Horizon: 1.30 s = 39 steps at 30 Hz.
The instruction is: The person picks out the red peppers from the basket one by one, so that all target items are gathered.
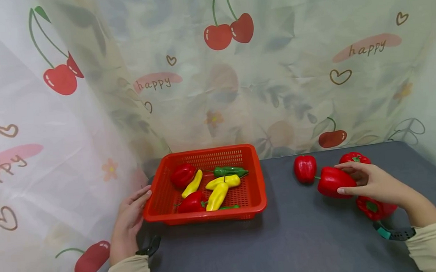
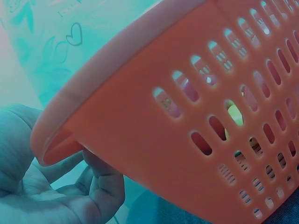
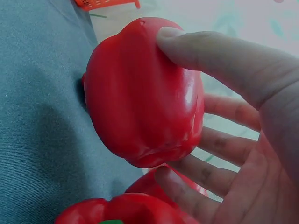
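Note:
In the head view, my right hand [image 1: 381, 183] holds a red bell pepper [image 1: 333, 182] between thumb and fingers, its green stem pointing left. The right wrist view shows the thumb pressed on the pepper's side [image 3: 140, 93] and the fingers behind it. More red peppers surround it: one at the left [image 1: 305, 169], one behind the hand [image 1: 355, 158] and one below it [image 1: 375, 208]. At the far left, my left hand [image 1: 127, 216] grips the rim of a red-orange plastic basket [image 1: 207, 215]. In the left wrist view, its fingers curl beneath the rim [image 2: 60, 112].
Inside the basket lie two red peppers [image 1: 183, 175], several yellow peppers [image 1: 217, 196] and green peppers [image 1: 229, 171]. The grey tabletop [image 1: 282, 239] extends in front and to the right. A printed curtain [image 1: 274, 88] hangs close behind and along the left side.

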Each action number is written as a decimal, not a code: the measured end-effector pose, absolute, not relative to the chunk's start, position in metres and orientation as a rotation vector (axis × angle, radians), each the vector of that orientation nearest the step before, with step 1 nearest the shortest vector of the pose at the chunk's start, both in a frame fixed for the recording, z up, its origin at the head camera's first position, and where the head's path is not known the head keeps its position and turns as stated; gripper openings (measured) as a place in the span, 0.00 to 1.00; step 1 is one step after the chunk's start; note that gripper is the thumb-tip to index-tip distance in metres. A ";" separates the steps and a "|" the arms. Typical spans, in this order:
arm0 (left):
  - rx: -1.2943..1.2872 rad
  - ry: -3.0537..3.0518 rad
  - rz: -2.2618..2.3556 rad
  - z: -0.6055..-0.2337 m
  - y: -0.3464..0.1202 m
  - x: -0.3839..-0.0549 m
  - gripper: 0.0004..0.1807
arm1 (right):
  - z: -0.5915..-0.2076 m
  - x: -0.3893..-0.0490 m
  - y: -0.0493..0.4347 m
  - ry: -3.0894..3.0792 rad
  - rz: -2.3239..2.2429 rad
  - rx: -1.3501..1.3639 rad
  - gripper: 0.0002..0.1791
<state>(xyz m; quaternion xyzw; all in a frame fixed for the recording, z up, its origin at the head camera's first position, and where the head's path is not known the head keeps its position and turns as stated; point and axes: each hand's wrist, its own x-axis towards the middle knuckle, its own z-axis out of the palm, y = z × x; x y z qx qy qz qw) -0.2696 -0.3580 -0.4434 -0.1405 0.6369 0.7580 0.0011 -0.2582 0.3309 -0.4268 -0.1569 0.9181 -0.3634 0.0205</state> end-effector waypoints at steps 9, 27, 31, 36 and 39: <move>-0.417 2.002 2.395 -0.444 -0.358 -0.269 0.13 | -0.433 -0.260 0.330 2.839 -1.125 -0.462 0.38; -0.411 2.010 2.393 -0.445 -0.357 -0.267 0.12 | -0.442 -0.262 0.332 2.820 -1.140 -0.448 0.39; -0.423 2.017 2.372 -0.445 -0.358 -0.264 0.14 | -0.445 -0.262 0.330 2.818 -1.151 -0.449 0.39; -0.435 2.012 2.377 -0.444 -0.358 -0.266 0.16 | -0.444 -0.263 0.330 2.833 -1.139 -0.446 0.39; -0.434 2.001 2.393 -0.444 -0.357 -0.267 0.15 | -0.443 -0.262 0.330 2.832 -1.140 -0.443 0.39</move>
